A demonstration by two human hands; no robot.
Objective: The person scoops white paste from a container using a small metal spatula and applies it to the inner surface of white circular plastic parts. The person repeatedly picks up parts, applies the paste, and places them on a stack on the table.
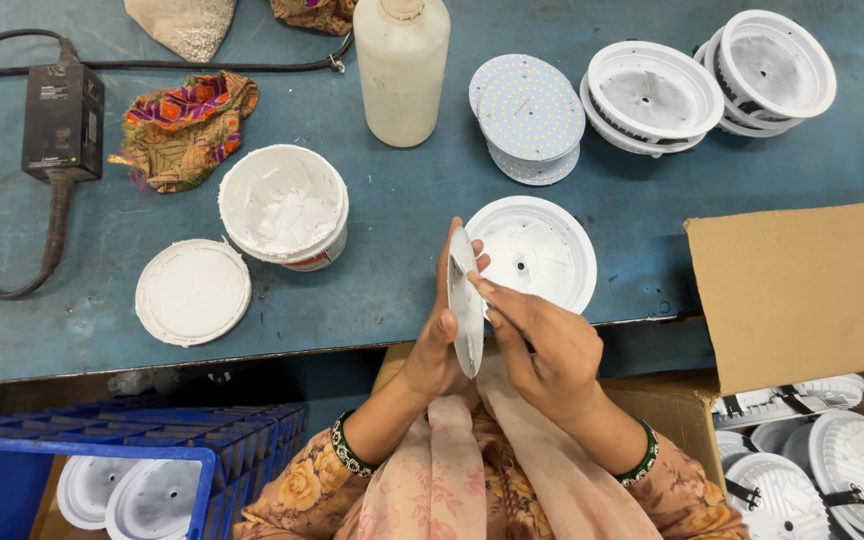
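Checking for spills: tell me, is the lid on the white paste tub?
No: the white paste tub stands open on the blue table, and its lid lies flat beside it.
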